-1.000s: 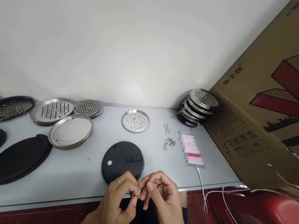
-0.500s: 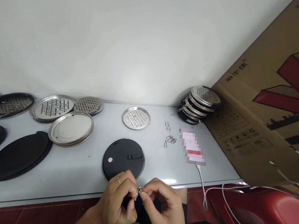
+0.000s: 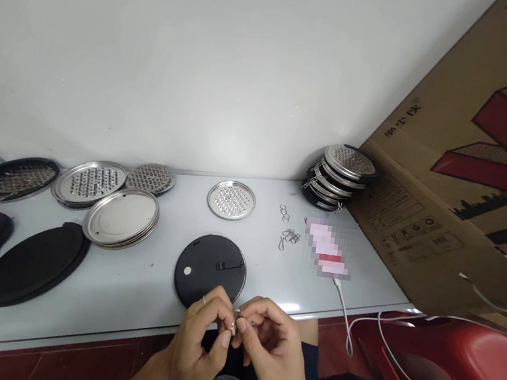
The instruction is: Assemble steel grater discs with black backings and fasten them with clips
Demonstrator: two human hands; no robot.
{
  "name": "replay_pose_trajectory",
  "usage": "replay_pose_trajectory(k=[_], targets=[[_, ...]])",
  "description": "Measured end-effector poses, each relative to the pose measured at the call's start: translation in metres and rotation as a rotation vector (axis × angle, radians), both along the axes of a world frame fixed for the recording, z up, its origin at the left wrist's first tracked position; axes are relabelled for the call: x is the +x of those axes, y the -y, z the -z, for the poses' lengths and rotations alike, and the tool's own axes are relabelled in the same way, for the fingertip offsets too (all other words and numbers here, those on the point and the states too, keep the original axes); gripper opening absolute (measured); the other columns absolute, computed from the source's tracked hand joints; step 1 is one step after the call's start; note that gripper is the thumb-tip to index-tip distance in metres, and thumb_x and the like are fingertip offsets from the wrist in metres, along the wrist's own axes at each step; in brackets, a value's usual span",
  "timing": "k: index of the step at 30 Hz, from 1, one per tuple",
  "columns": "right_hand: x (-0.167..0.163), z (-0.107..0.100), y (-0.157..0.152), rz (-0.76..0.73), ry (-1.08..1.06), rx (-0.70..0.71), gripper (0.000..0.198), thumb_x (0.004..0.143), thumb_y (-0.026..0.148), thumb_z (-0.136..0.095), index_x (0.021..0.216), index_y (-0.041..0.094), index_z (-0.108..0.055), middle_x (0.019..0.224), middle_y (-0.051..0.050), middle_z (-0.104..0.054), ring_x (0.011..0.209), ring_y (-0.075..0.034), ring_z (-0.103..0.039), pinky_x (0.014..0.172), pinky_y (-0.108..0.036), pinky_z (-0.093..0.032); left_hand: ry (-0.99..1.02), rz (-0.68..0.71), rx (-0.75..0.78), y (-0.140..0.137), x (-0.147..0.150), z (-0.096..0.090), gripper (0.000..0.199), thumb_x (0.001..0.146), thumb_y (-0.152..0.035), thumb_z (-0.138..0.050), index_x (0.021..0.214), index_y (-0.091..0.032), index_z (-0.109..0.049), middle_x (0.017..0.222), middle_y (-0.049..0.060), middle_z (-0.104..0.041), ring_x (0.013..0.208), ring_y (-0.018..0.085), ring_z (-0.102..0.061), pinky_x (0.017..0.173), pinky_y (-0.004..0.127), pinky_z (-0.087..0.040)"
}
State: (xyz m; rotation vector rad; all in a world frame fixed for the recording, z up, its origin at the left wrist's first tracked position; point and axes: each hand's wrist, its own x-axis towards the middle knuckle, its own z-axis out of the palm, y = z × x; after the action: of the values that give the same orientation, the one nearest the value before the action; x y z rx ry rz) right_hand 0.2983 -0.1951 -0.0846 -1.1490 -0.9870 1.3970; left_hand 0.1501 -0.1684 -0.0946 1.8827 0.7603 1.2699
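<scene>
My left hand, a ring on one finger, and my right hand meet at the table's front edge. Both are closed in a pinch around a small shiny metal clasp, mostly hidden by the fingertips. Just beyond them lies a black round disc with a white dot and a slot. Farther back is a round steel grater plate. To the right on the table are several thin metal rings and a little heap of metal snap hooks.
At left sit more grater plates, stacked steel discs and black lids. A stack of graters leans by the cardboard box. A blurred phone with a white cable lies near a red stool.
My fingers have shifted slightly around the metal clasp, and the right fingers are curled closer against it. The things on the table have stayed put.
</scene>
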Motion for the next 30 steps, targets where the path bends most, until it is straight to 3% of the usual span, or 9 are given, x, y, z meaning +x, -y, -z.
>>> replay_pose_trajectory(k=[3, 6, 10, 17, 23, 30], targets=[[0.000, 0.000, -0.002, 0.000, -0.033, -0.012, 0.032, 0.082, 0.045, -0.081, 0.080, 0.017, -0.065, 0.065, -0.001, -0.062, 0.051, -0.009, -0.056, 0.039, -0.014, -0.042, 0.020, -0.011, -0.003, 0.000, 0.002, -0.001, 0.018, 0.100, -0.027, -0.045, 0.084, -0.021, -0.048, 0.071, 0.000, -0.055, 0.066, 0.013, -0.053, 0.060, 0.023, -0.044], [0.002, 0.001, -0.004, -0.039, -0.101, -0.062, 0.035, 0.078, 0.046, -0.083, 0.092, 0.018, -0.069, 0.068, -0.001, -0.062, 0.052, -0.010, -0.057, 0.037, -0.015, -0.042, 0.017, -0.009, 0.032, -0.001, 0.003, -0.002, 0.021, 0.101, -0.031, -0.045, 0.083, -0.021, -0.048, 0.069, 0.000, -0.057, 0.067, 0.014, -0.054, 0.062, 0.023, -0.045], [0.004, 0.002, -0.003, -0.147, -0.124, -0.087, 0.037, 0.083, 0.049, -0.079, 0.099, 0.017, -0.069, 0.071, -0.001, -0.060, 0.056, -0.010, -0.055, 0.040, -0.015, -0.041, -0.013, 0.001, 0.103, -0.003, 0.001, -0.003, 0.020, 0.101, -0.029, -0.046, 0.082, -0.021, -0.050, 0.067, -0.001, -0.058, 0.066, 0.013, -0.054, 0.063, 0.022, -0.046], [0.008, 0.001, 0.000, -0.188, 0.059, 0.048, 0.021, 0.097, 0.039, -0.064, 0.091, 0.019, -0.061, 0.081, 0.000, -0.055, 0.071, -0.011, -0.051, 0.064, -0.023, -0.044, -0.082, -0.023, 0.158, -0.005, -0.004, -0.004, 0.014, 0.097, -0.023, -0.050, 0.083, -0.020, -0.053, 0.070, 0.000, -0.056, 0.064, 0.012, -0.055, 0.059, 0.021, -0.045], [0.007, 0.002, -0.001, -0.222, 0.069, 0.075, 0.022, 0.101, 0.041, -0.056, 0.092, 0.021, -0.055, 0.082, 0.001, -0.051, 0.072, -0.013, -0.047, 0.066, -0.025, -0.041, -0.102, -0.048, 0.227, -0.007, -0.004, -0.004, 0.008, 0.093, -0.019, -0.051, 0.085, -0.021, -0.053, 0.069, 0.000, -0.058, 0.062, 0.013, -0.058, 0.058, 0.021, -0.046], [0.010, -0.002, -0.003, -0.260, 0.272, 0.175, 0.016, 0.104, 0.031, -0.046, 0.090, 0.022, -0.050, 0.083, 0.001, -0.046, 0.073, -0.014, -0.043, 0.067, -0.027, -0.039, -0.120, -0.055, 0.198, -0.005, -0.004, 0.001, 0.010, 0.094, -0.022, -0.050, 0.085, -0.021, -0.052, 0.069, 0.000, -0.058, 0.062, 0.013, -0.058, 0.058, 0.021, -0.046]])
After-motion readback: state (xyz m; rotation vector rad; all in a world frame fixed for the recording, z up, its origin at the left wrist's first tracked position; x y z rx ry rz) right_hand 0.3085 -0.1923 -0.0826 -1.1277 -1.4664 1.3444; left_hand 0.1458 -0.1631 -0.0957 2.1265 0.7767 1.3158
